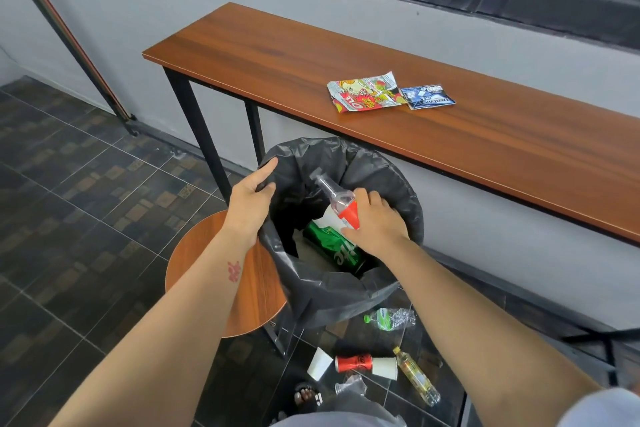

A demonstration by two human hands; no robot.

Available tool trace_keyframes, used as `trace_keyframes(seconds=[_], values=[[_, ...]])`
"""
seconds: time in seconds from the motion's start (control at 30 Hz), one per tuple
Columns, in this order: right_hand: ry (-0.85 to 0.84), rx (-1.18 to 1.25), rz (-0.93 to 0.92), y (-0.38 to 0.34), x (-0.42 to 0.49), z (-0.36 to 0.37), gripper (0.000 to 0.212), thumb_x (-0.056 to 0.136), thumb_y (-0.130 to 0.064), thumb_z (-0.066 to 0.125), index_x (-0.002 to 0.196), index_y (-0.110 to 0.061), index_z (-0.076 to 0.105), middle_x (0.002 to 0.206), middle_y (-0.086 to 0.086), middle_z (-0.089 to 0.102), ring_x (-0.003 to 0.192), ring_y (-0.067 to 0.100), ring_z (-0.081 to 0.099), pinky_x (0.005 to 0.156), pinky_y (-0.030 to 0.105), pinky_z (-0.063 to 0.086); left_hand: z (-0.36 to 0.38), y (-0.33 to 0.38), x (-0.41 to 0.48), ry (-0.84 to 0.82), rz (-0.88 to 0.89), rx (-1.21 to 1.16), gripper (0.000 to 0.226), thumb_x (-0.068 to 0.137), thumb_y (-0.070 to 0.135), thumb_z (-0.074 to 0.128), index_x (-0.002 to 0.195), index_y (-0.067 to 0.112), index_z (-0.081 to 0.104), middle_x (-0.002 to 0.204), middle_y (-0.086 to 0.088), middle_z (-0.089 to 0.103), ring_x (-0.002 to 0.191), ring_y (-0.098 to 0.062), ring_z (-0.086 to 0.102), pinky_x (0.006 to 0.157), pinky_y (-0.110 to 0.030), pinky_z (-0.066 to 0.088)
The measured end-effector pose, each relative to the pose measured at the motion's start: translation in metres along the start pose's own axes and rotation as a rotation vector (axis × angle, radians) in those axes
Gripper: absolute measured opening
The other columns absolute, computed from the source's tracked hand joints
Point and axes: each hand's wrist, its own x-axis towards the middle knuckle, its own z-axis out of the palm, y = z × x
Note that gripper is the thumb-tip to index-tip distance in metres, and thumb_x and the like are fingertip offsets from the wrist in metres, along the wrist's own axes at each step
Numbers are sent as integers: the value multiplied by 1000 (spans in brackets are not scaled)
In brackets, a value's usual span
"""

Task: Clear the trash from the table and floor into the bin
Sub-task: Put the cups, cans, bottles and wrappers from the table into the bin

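Observation:
A bin lined with a black bag point(388, 177) stands in front of the table. My left hand point(251, 199) grips the bag's left rim. My right hand point(375, 222) holds a clear plastic bottle with a red and white label point(337, 201) over the bin's mouth, neck pointing up and away. A green can point(334, 248) lies inside the bin. Two snack wrappers lie on the wooden table point(502, 149): a red and yellow one point(365, 92) and a blue one point(427, 97). On the floor lie a crushed green-capped bottle point(389, 318), a red can point(353, 362), two white paper cups point(319, 362) point(385, 367), a yellow-liquid bottle point(417, 376) and a clear plastic cup point(349, 386).
A round wooden stool point(201, 253) stands left of the bin, under my left forearm. My sandalled foot point(306, 395) is by the floor litter. The table runs along a grey wall under a dark window. A slanted pole point(69, 38) leans at the left.

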Motion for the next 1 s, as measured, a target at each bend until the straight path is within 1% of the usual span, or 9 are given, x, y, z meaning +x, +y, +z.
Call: trace_keyframes(seconds=[0.27, 0.37, 0.4, 0.47, 0.5, 0.53, 0.7, 0.87, 1.0], values=[[139, -69, -121, -3, 7, -1, 59, 97, -44, 47, 147, -18, 30, 143, 7, 40, 131, 26, 40, 109, 40, 34, 4, 0, 1, -11, -2, 0, 44, 100, 11, 52, 135, 38, 55, 148, 7, 45, 139, -18, 38, 110, -34, 34], [359, 23, -197, -6, 8, -13, 49, 97, -42, 46, 139, -17, 44, 139, 4, 47, 128, 24, 45, 107, 40, 37, 3, -1, 1, 0, 13, 8, 45, 100, 11, 50, 136, 37, 54, 148, 7, 45, 137, -14, 40, 108, -32, 36], [472, 57, -224, -7, 8, -19, 45, 96, -40, 47, 134, -16, 48, 136, 4, 50, 124, 24, 48, 105, 40, 40, 2, -2, 2, 0, 20, 6, 45, 101, 10, 49, 137, 36, 54, 148, 8, 45, 130, -5, 46, 104, -26, 41], [698, 107, -251, -10, 12, -34, 40, 95, -36, 51, 126, -12, 53, 130, 7, 53, 118, 24, 51, 102, 39, 42, -1, -5, 4, 2, 28, 8, 45, 102, 10, 47, 138, 36, 53, 146, 9, 45, 84, 23, 57, 70, -5, 48], [769, 117, -242, -10, 17, -42, 40, 94, -36, 52, 125, -11, 54, 131, 8, 53, 118, 24, 51, 102, 39, 42, -2, -7, 6, 2, 19, 15, 45, 102, 10, 47, 137, 36, 53, 145, 9, 46, 60, 24, 53, 54, -1, 43], [800, 118, -220, -10, 22, -50, 42, 94, -37, 53, 127, -10, 53, 133, 8, 52, 121, 25, 49, 104, 40, 40, -3, -8, 8, -1, 14, 18, 45, 102, 9, 47, 137, 36, 54, 145, 8, 47, 51, 19, 52, 48, -2, 40], [536, -10, -47, -6, 62, -80, 74, 94, -56, 44, 151, -14, 24, 158, 7, 24, 147, 24, 18, 120, 40, 16, -5, -12, 13, -20, 27, -54, 45, 101, 7, 48, 128, 41, 61, 140, 6, 54, 100, -10, 62, 89, -28, 51], [325, -93, -18, -13, 90, -94, 85, 93, -66, 33, 155, -17, 4, 163, 5, -1, 150, 22, -3, 121, 39, 4, -5, -13, 15, -5, 16, -41, 46, 101, 8, 48, 127, 43, 61, 132, 13, 58, 71, -16, 51, 68, -34, 47], [310, -101, -93, -15, 94, -86, 71, 98, -58, 29, 155, -18, 16, 161, 2, 18, 149, 21, 10, 121, 39, 10, -4, -14, 16, 7, 14, -17, 46, 101, 8, 47, 130, 41, 60, 127, 16, 56, 68, -12, 49, 68, -34, 49]])
